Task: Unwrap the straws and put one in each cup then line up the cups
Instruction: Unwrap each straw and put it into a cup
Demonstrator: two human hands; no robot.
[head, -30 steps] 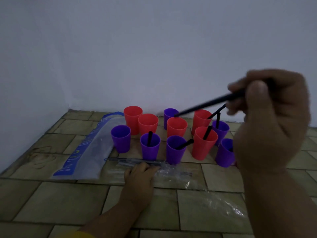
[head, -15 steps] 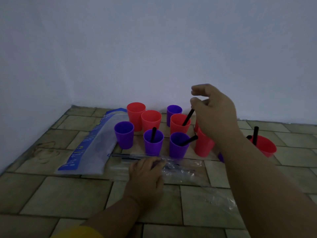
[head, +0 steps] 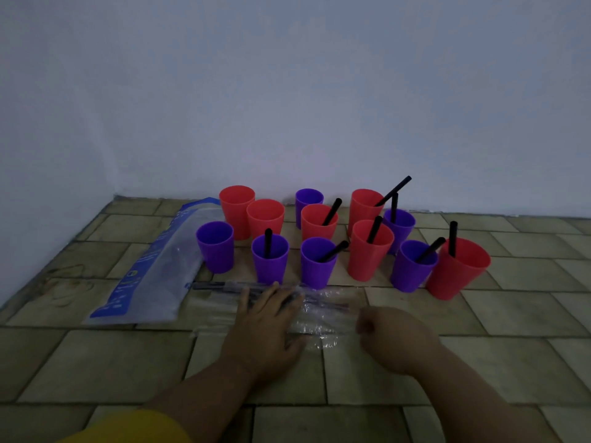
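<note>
**Fingers flat on the straw wrapper, cups beyond**

Fingers of the left hand point(head: 265, 321) lie spread and flat on the clear plastic wrapper point(head: 319, 318) at lower centre, pinning the wrapped straws point(head: 220, 286) whose dark ends poke out to the left. Beside it, the right hand point(head: 393, 337) is curled loosely at the wrapper's right end; whether it pinches anything I cannot tell. Just above the fingers stands the cluster of red and purple cups point(head: 367, 251), eight holding black straws, four at upper left without. A blue-printed bag point(head: 153, 276) lies at the left. Bare tiled floor point(head: 527, 314) stays open right and below; the wall closes the top.
</note>
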